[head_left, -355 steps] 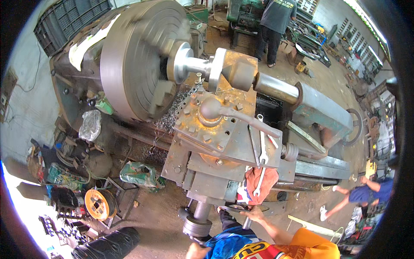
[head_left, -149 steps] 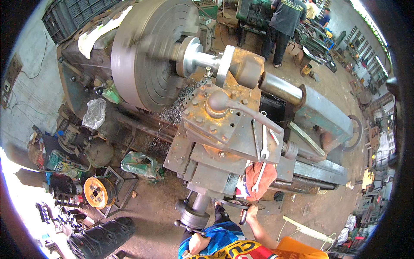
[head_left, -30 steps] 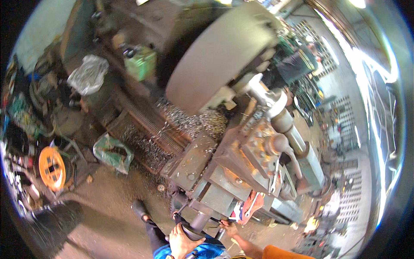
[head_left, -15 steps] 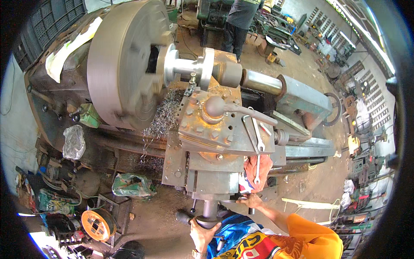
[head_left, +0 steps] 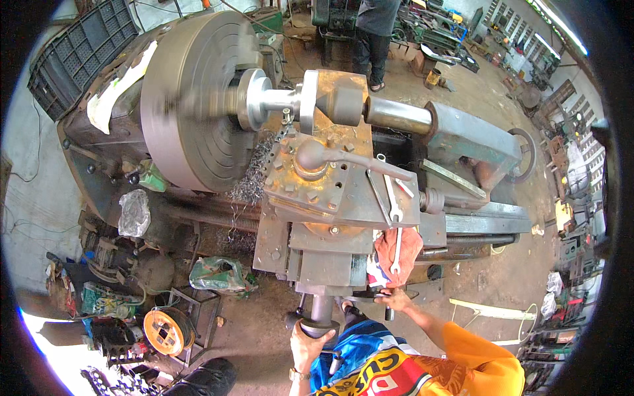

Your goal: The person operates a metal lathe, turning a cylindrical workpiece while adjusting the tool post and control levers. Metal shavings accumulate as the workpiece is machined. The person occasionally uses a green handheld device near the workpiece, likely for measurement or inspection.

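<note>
My left hand (head_left: 309,346) is wrapped round the rim of a dark round handwheel (head_left: 321,328) at the front of the lathe carriage. To its right, my right hand (head_left: 394,300) is closed on a handle on the carriage front, its grip partly hidden by the fingers. Beyond them stands the tool post (head_left: 310,175) with a long clamp lever (head_left: 356,160). Its cutting tool (head_left: 286,117) sits beside a shiny flanged metal workpiece (head_left: 281,99), held between the blurred, spinning chuck (head_left: 191,105) and the tailstock (head_left: 472,142).
Spanners (head_left: 395,208) and a red rag (head_left: 404,251) lie on the carriage. Metal shavings (head_left: 251,181) heap below the chuck. A cable reel (head_left: 168,332) and plastic bag (head_left: 221,274) are on the left. Another person (head_left: 373,39) stands behind the lathe.
The whole view has shifted a little. Both hands keep their holds, and the chuck is blurred by turning in both frames.
</note>
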The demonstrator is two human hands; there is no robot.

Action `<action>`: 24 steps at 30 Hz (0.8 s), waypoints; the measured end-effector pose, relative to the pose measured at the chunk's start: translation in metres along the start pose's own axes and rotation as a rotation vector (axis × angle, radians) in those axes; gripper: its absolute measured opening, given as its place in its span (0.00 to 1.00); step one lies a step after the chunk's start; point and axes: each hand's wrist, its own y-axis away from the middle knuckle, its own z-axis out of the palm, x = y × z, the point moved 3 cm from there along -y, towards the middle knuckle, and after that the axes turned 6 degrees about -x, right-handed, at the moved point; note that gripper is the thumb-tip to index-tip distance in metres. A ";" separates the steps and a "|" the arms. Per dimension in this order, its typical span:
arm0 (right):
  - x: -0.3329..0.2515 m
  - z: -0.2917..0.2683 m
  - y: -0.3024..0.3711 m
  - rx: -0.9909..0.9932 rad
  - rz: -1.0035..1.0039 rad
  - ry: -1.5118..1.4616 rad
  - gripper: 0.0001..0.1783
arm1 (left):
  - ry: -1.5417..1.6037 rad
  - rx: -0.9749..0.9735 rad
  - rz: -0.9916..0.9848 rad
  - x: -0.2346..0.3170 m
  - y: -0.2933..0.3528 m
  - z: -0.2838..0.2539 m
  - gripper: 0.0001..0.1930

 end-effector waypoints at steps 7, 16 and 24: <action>-0.008 -0.005 0.009 -0.011 0.014 -0.036 0.33 | -0.030 0.107 0.090 0.007 0.003 -0.001 0.48; 0.016 0.001 0.002 0.074 -0.070 -0.140 0.27 | -0.011 0.011 -0.010 0.004 0.002 0.000 0.55; 0.040 0.000 -0.009 0.060 -0.236 -0.133 0.33 | 0.041 -0.008 -0.031 0.010 0.006 -0.003 0.53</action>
